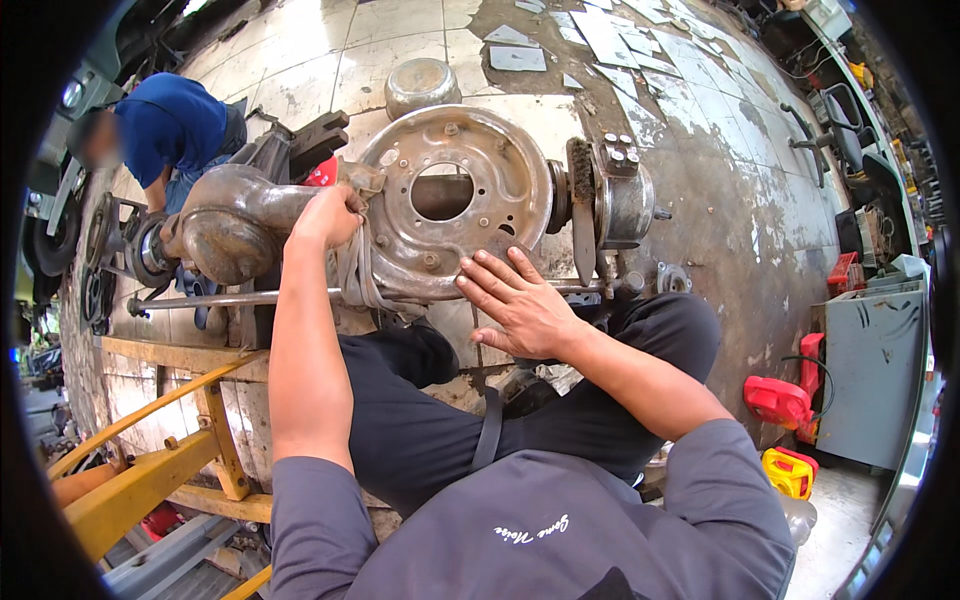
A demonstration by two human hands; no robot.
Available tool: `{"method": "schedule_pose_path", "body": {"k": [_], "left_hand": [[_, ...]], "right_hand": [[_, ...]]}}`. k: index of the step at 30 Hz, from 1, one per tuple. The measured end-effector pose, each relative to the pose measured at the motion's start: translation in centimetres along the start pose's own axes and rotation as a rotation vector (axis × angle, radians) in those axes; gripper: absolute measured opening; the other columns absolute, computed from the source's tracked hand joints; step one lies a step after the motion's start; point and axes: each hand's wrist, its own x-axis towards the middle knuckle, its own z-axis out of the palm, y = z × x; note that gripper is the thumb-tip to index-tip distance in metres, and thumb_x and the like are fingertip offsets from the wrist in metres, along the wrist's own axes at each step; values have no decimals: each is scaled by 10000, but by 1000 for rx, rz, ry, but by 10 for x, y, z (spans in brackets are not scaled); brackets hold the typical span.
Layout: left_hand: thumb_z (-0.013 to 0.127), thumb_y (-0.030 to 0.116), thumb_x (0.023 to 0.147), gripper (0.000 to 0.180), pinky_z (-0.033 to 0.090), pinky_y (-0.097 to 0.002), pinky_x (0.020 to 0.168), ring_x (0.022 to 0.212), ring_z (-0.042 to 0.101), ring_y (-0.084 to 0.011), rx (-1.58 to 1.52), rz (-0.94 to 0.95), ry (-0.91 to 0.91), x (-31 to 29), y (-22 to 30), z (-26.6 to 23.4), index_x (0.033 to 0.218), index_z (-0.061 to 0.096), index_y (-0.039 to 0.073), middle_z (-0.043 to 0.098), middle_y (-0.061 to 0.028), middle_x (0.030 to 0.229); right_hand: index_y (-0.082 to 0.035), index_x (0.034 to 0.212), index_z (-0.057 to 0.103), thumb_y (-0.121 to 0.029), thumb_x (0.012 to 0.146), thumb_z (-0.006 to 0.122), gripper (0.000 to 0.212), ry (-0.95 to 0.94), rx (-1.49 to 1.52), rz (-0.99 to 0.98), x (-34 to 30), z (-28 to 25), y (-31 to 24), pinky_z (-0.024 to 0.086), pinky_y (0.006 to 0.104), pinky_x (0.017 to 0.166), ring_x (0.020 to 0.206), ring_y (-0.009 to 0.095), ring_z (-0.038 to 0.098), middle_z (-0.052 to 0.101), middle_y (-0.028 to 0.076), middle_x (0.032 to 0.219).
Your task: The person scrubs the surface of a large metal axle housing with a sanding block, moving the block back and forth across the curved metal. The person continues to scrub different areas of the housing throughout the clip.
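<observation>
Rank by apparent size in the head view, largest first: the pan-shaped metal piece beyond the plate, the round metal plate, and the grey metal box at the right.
1. Round metal plate
2. Grey metal box
3. Pan-shaped metal piece

Apparent sizes only.

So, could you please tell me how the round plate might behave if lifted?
The plate looks like thick metal, so it is probably stiff and heavy. Being round, it might roll if loose on edge. Its brown-stained face may feel gritty.

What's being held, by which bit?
The left hand seems to hold a grey looped strip near its top; the right hand looks flat against the round brown metal plate.
</observation>
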Motion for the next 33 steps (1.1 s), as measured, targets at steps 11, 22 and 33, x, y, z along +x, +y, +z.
{"method": "schedule_pose_path", "body": {"k": [11, 22, 33], "left_hand": [[734, 123, 812, 265, 509, -387, 898, 1004, 680, -308, 2, 3, -1, -4, 2, 0, 1051, 690, 18, 717, -185, 1020], [740, 140, 798, 250, 520, -407, 907, 1022, 680, -343, -14, 23, 13, -1, 0, 3, 1033, 726, 57, 716, -200, 1044], [752, 154, 782, 248, 512, -413, 922, 1045, 669, -345, -76, -27, 17, -3, 1, 3, 1011, 719, 63, 713, -202, 1042]], "right_hand": [[-55, 1524, 364, -557, 1025, 355, 708, 163, -192, 279, 13, -6, 42, 90, 492, 1237, 1517, 306, 210, 324, 137, 1599], [-23, 1465, 456, -556, 1038, 291, 703, 172, -180, 335, 44, -17, 67, 119, 484, 1230, 1510, 311, 225, 348, 152, 1587], [18, 1515, 347, -594, 1017, 306, 791, 119, -101, 519, 71, -28, 86, 117, 516, 1226, 1529, 345, 133, 235, 196, 1624]]}}
